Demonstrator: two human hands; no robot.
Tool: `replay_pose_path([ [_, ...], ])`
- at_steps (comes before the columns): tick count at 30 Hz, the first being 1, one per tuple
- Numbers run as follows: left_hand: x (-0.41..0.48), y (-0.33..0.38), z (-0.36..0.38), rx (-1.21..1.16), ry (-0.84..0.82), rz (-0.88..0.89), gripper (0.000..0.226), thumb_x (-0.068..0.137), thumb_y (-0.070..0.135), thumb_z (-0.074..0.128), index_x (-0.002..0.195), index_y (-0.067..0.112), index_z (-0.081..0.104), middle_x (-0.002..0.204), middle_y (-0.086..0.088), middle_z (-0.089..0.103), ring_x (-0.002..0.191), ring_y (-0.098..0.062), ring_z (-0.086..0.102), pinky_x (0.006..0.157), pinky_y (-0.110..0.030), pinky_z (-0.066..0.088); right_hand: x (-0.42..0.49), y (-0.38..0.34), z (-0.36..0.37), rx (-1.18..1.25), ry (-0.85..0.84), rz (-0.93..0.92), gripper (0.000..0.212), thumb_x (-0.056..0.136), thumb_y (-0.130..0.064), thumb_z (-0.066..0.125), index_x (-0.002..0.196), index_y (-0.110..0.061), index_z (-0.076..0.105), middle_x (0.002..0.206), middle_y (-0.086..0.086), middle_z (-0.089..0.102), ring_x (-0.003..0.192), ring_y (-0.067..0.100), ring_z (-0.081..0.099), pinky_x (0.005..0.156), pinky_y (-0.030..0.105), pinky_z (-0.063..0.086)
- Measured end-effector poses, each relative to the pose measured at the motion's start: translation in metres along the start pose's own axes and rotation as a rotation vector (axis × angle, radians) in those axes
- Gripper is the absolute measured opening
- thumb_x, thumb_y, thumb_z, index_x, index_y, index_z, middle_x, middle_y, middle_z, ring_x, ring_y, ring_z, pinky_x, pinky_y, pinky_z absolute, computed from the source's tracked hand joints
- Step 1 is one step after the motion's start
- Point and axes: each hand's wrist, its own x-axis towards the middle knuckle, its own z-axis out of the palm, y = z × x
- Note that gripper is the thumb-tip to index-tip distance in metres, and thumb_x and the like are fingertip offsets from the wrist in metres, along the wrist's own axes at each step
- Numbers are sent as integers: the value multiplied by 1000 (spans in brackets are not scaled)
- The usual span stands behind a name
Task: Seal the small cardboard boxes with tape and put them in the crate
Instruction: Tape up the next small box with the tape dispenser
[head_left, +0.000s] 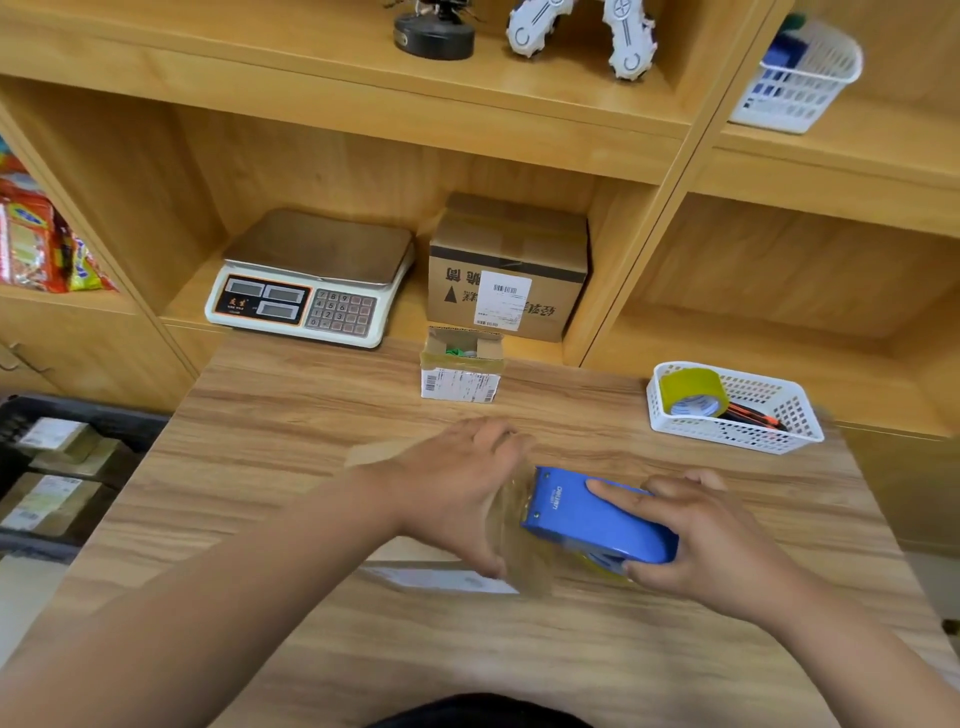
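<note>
Now a small box (431, 576) is held by the left hand (452, 493), and a blue tape gun (597, 519) by the right hand (711, 540).

This is looking like the packing corner of a small shop. An electronic price-computing scale (311, 280) is sitting in the wooden shelving (467, 156) at upper centre, beside a taped carton (506, 270) that is carrying a barcoded shipping label. Bright snack packets (36, 244) are filling the shelf at the left edge. At lower left, a dark crate (93, 410) is holding small labelled parcels (52, 499). At right, a white basket (769, 431) is holding a roll of packing tape (693, 392) on the wooden table (363, 649).
</note>
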Motion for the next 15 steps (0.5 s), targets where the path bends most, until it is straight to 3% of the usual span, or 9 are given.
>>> replay_pose_path([
  [6,-21,-18,-5,-214,19,-61,124,58,52,81,150,25,3,151,17,-1,141,-8,16,110,-16,20,6,-12,-36,39,123,-76,77,64,-62,53,130,-74,14,87,-19,51,98,-11,35,94,6,16],
  [9,-37,-33,-1,-282,-7,-100,123,61,45,82,151,25,0,150,23,-4,140,-3,13,112,-19,25,19,-27,-39,2,88,-103,71,64,-67,46,122,-81,8,88,-18,50,97,1,37,96,10,18],
  [13,-56,-57,3,-341,-47,-118,126,63,40,83,151,26,-6,152,23,-8,141,3,-1,111,-11,10,42,-53,-43,-40,7,-146,61,70,-65,50,119,-79,16,85,-21,42,91,9,26,89,8,23],
  [15,-61,-67,8,-401,-47,-153,131,58,62,79,149,31,-10,149,25,-13,139,6,-12,115,-17,2,52,-66,-44,-68,-32,-160,62,78,-60,55,119,-77,12,86,-21,40,92,10,25,86,12,24],
])
